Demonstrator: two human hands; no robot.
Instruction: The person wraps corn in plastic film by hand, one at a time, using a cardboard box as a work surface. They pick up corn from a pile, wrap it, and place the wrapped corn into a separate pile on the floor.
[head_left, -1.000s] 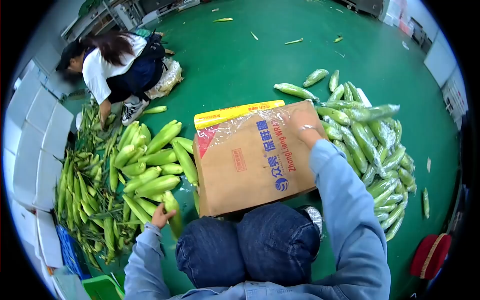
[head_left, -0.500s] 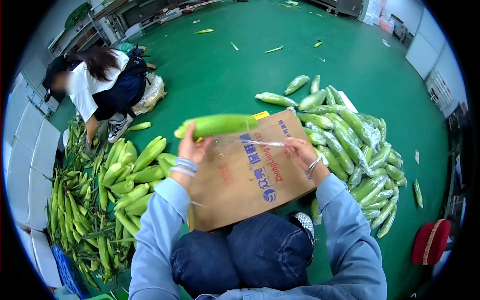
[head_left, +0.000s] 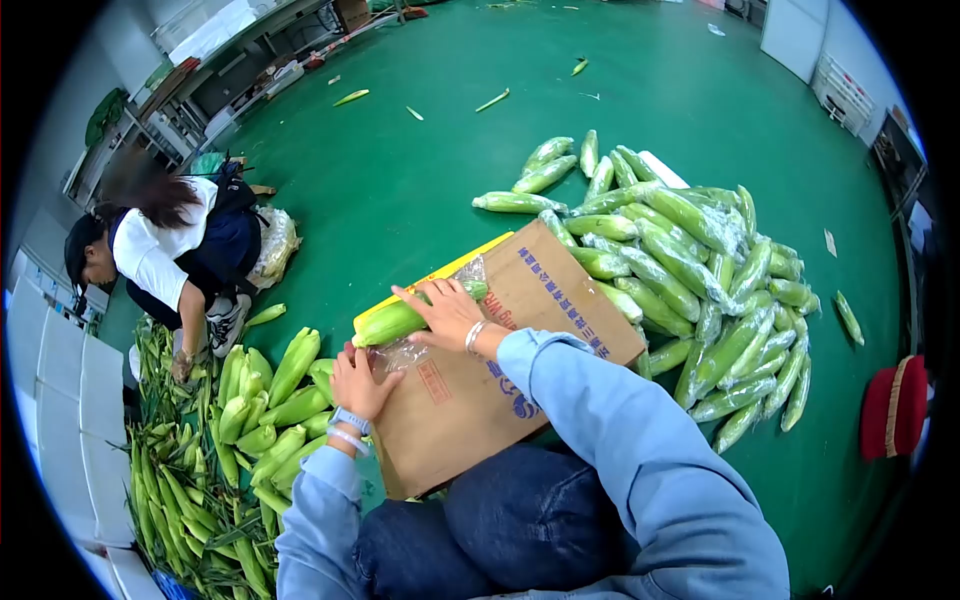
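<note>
A green ear of corn in its husk (head_left: 392,324) lies on a sheet of clear plastic film (head_left: 404,354) on top of a brown cardboard box (head_left: 450,420) with printed lettering. My right hand (head_left: 447,314) is laid over the ear, its fingers wrapped across it. Just below the ear's near left end, my left hand (head_left: 362,385) rests at the box edge beside the film, thumb and fingers apart. A yellow strip (head_left: 440,268) runs along the far side of the box.
Film-wrapped ears of corn (head_left: 690,260) are heaped to the right. Unwrapped ears (head_left: 270,420) and stripped husk leaves (head_left: 165,440) lie on the left, where another person (head_left: 165,245) crouches. A red seat (head_left: 893,408) stands far right. Husk scraps dot the green floor (head_left: 430,170).
The ear has come down from my raised left hand onto the box, over the film. My right hand has crossed left onto it, and my left hand has dropped to the box edge.
</note>
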